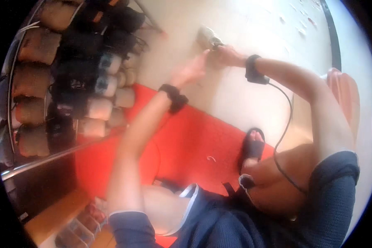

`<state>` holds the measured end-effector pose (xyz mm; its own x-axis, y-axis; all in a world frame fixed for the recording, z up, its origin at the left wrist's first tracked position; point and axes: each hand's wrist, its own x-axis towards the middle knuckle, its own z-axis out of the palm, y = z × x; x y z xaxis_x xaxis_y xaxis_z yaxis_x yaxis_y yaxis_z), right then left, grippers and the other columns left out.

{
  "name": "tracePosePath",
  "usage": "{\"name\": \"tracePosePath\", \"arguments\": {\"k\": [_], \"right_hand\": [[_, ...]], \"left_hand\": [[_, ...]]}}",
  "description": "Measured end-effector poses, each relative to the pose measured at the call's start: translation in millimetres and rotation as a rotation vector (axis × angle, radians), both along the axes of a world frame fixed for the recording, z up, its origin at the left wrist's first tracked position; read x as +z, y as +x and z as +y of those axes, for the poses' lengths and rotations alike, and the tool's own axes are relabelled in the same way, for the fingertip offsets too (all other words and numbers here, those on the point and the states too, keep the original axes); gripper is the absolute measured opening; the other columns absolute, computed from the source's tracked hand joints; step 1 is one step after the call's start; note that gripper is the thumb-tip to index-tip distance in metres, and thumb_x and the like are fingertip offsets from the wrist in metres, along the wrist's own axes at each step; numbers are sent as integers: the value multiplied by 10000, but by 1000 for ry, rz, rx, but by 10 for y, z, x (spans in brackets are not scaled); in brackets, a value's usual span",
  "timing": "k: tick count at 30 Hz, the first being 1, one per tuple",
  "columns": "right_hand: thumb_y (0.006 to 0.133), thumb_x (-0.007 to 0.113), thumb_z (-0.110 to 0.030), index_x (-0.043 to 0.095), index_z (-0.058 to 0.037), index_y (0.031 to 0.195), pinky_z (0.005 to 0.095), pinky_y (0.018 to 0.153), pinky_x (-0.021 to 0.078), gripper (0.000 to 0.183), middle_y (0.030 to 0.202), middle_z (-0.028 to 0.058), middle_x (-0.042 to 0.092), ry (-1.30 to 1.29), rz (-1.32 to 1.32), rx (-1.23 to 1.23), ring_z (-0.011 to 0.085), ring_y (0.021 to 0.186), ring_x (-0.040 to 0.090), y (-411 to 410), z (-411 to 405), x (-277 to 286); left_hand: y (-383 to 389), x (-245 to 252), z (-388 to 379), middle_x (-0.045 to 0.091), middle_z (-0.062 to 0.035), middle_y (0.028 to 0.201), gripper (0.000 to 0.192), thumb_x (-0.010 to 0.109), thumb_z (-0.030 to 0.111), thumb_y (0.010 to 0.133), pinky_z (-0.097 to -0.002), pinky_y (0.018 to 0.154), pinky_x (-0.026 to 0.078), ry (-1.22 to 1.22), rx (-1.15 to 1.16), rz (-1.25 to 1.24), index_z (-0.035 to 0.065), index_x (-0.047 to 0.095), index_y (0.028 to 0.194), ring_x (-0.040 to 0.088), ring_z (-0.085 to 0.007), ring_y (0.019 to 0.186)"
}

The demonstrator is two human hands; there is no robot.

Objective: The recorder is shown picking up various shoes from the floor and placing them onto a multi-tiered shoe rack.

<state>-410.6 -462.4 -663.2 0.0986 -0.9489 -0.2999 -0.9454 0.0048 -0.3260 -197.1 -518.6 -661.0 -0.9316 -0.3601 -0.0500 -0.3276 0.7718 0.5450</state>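
Observation:
Both my arms reach forward over a pale floor, each with a dark band at the wrist. My right hand [229, 55] is closed around the near end of a blurred, greyish-beige shoe-like object [208, 36], near the picture's top middle. Just left of it, my left hand [192, 69] is stretched towards the same object, its fingers close to my right hand. Blur hides whether the left fingers touch or grip anything.
Rolled or stacked brown, black and white goods [100, 83] fill a rack at left, with a metal rail [49, 159] below. A red mat [201, 139] lies under my sandalled foot [254, 144]. Clear plastic bins [77, 232] stand at lower left, a pinkish stool-like thing [344, 93] at right.

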Motion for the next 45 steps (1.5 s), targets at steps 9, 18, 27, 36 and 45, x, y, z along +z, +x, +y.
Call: {"name": "tracePosePath", "arguments": {"k": [9, 18, 27, 36, 45], "right_hand": [[770, 667, -305, 712, -11, 769, 448, 615, 522, 297, 744, 254, 640, -496, -218, -147, 408, 691, 660, 636, -284, 1934], [866, 572, -262, 574, -8, 996, 448, 641, 492, 285, 728, 200, 632, -1285, -179, 43, 381, 667, 611, 1500, -74, 3890], [908, 529, -130, 486, 20, 1243, 472, 815, 490, 369, 953, 280, 632, -1281, -563, 73, 430, 880, 624, 2122, -698, 4040], [846, 519, 18, 467, -30, 1378, 428, 1035, 417, 536, 1305, 280, 527, -1520, -1016, 312, 427, 1255, 485, 2144, -1578, 3840], [857, 539, 23, 480, -31, 1377, 383, 996, 436, 526, 1309, 181, 570, -1532, -1219, 638, 303, 1219, 534, 2517, -2298, 3511]], "left_hand": [[-33, 1664, 204, 432, -254, 1366, 885, 781, 225, 749, -525, 1098, 322, -70, 607, 201, -19, 290, 1444, 335, -452, 1350], [769, 3095, -309, 78, -296, 1576, 957, 742, 160, 804, -537, 1172, 170, -783, 278, 835, 17, 145, 1537, 125, -495, 1444], [798, 3407, -520, 47, -321, 1577, 798, 593, 55, 861, -552, 1171, 170, -921, 496, 1137, 39, 177, 1542, 94, -510, 1449], [965, 3658, -1115, 85, -387, 1546, 811, 635, 344, 903, -527, 1189, 136, -995, 567, 917, 33, 234, 1536, 74, -523, 1454], [1329, 3632, -1182, 210, -334, 1538, 830, 577, 344, 918, -426, 1203, 145, -834, 414, 723, -91, 186, 1506, 204, -444, 1454]]}}
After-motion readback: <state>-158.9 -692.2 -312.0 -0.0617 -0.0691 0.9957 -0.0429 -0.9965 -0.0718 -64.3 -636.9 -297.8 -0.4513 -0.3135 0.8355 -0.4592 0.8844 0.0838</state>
